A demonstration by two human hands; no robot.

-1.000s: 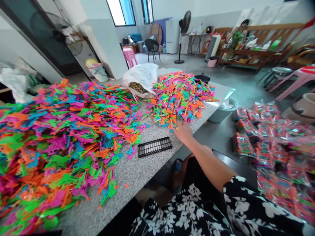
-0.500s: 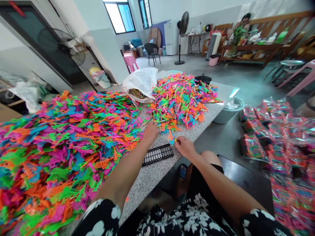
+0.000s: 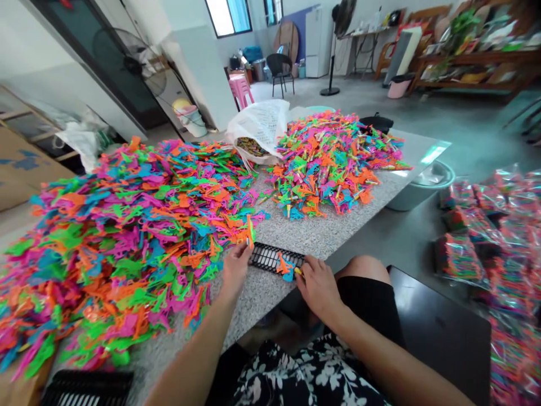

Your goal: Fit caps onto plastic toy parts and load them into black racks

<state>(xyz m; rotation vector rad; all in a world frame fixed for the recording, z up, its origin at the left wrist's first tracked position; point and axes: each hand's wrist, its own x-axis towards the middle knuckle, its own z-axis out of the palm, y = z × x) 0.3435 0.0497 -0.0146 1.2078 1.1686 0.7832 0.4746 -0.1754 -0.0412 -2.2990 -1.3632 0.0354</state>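
Observation:
My left hand is closed at the left end of a black slotted plastic rack. Its fingers pinch small orange and green plastic pieces that stand up. At the rack's right end is my right hand, closed on small orange and blue plastic pieces with a yellow tip, which overlap the rack. A large heap of bright plastic pieces spreads to my left. Beyond the rack lies a second heap, mixed with gold-coloured sticks.
A white sack of gold-coloured sticks lies open between the heaps on the speckled table. Another black rack is at the near left. Filled clear bags cover the floor at right, near a bin and a dark stool.
My left hand has drawn back from the heaps to the rack's left end, now with orange and green pieces. The right hand's pieces have come over the rack. The view has turned left.

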